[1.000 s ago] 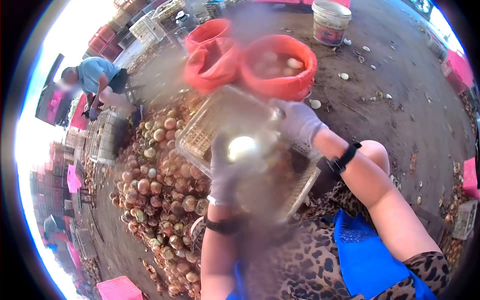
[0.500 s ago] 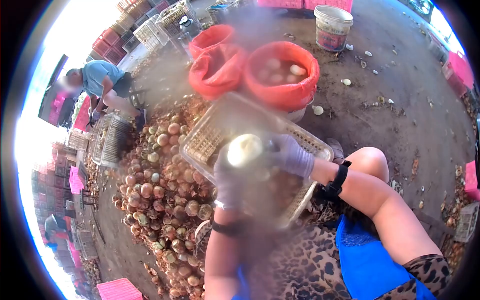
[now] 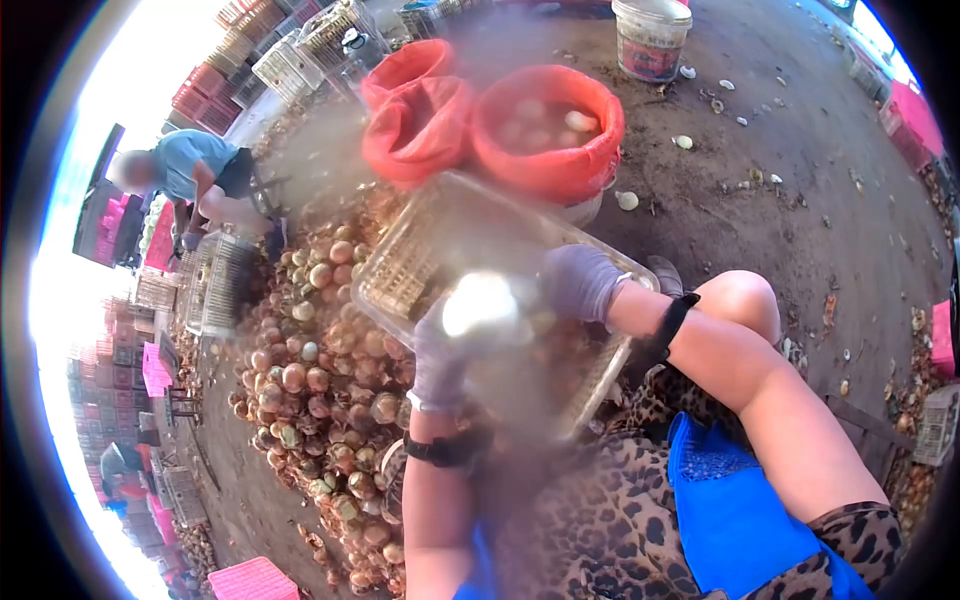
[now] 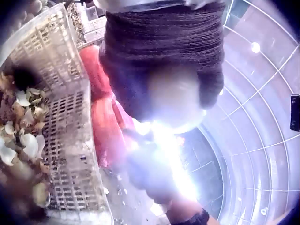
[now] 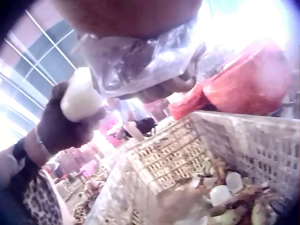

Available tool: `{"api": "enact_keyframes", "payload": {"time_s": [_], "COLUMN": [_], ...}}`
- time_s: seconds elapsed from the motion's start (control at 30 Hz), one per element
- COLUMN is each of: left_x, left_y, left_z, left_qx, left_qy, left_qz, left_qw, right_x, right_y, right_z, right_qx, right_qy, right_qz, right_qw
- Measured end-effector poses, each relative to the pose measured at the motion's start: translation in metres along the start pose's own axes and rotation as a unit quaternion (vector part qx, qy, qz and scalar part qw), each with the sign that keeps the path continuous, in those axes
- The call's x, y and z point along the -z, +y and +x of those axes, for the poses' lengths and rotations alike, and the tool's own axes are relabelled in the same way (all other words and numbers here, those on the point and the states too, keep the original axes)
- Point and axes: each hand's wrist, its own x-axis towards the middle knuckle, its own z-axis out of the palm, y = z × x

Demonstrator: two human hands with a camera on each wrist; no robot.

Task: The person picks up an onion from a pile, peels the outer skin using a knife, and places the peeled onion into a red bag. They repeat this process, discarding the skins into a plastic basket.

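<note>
My gloved left hand [image 3: 440, 345] grips a peeled white onion [image 3: 481, 304] above a pale plastic basket [image 3: 410, 262]. In the right wrist view the same left hand [image 5: 58, 125] lifts the onion [image 5: 79, 99] against the bright sky. My gloved right hand [image 3: 582, 282] is just right of the onion with its fingers curled, and I cannot make out what they hold. In the right wrist view the right hand [image 5: 145, 70] fills the top edge over the basket [image 5: 248, 136], which holds onion skins [image 5: 220, 194]. The left wrist view is glare and blur around the left hand [image 4: 164, 65].
A heap of unpeeled onions [image 3: 320, 370] lies on the ground to my left. Red sacks [image 3: 545, 135] with peeled onions stand beyond the basket, and a bucket [image 3: 650, 38] behind them. Another person [image 3: 185, 165] bends over crates at the far left. My knees sit below the basket.
The right hand came from the basket's far edge to the onion, then drew slightly back to the right. The left hand keeps the onion and has dropped a little.
</note>
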Motion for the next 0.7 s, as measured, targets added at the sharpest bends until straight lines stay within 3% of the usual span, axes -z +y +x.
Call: {"api": "enact_keyframes", "payload": {"time_s": [0.1, 0.17, 0.23, 0.27, 0.33, 0.4, 0.47, 0.53, 0.6, 0.63, 0.7], "left_x": [0.009, 0.012, 0.012, 0.008, 0.016, -0.005, -0.032, -0.030, -0.031, -0.018, 0.022], "left_y": [0.001, 0.008, 0.000, -0.007, -0.044, -0.031, 0.009, 0.023, 0.050, 0.048, 0.066], "left_z": [-0.009, -0.013, -0.008, 0.000, 0.017, 0.030, 0.045, 0.077, 0.103, 0.115, 0.109], "left_qx": [0.012, 0.014, 0.051, 0.071, 0.158, 0.164, 0.153, 0.096, 0.007, -0.003, -0.044], "left_qy": [0.002, 0.009, 0.020, 0.012, 0.021, 0.020, -0.047, -0.083, -0.165, -0.054, -0.053], "left_qz": [0.005, -0.003, -0.115, -0.169, -0.237, -0.257, -0.313, -0.239, -0.325, -0.305, -0.278], "left_qw": [1.000, 1.000, 0.992, 0.983, 0.958, 0.952, 0.936, 0.963, 0.931, 0.951, 0.958], "right_x": [0.021, 0.033, 0.024, 0.013, -0.039, -0.048, -0.043, -0.015, -0.025, -0.032, -0.019], "right_y": [0.007, 0.001, 0.004, 0.014, 0.043, 0.040, 0.039, 0.021, 0.030, 0.031, 0.020], "right_z": [-0.002, -0.005, -0.006, -0.012, -0.028, -0.039, -0.045, -0.049, -0.040, -0.030, -0.019], "right_qx": [-0.070, -0.146, -0.154, -0.152, -0.191, -0.190, -0.144, -0.056, -0.109, -0.125, -0.140], "right_qy": [-0.137, -0.268, -0.331, -0.340, -0.230, -0.118, -0.088, -0.137, -0.201, -0.238, -0.240], "right_qz": [0.006, -0.030, -0.072, -0.093, -0.056, 0.084, 0.084, -0.054, -0.033, -0.022, -0.009], "right_qw": [0.988, 0.952, 0.928, 0.923, 0.953, 0.971, 0.982, 0.988, 0.973, 0.963, 0.961]}}
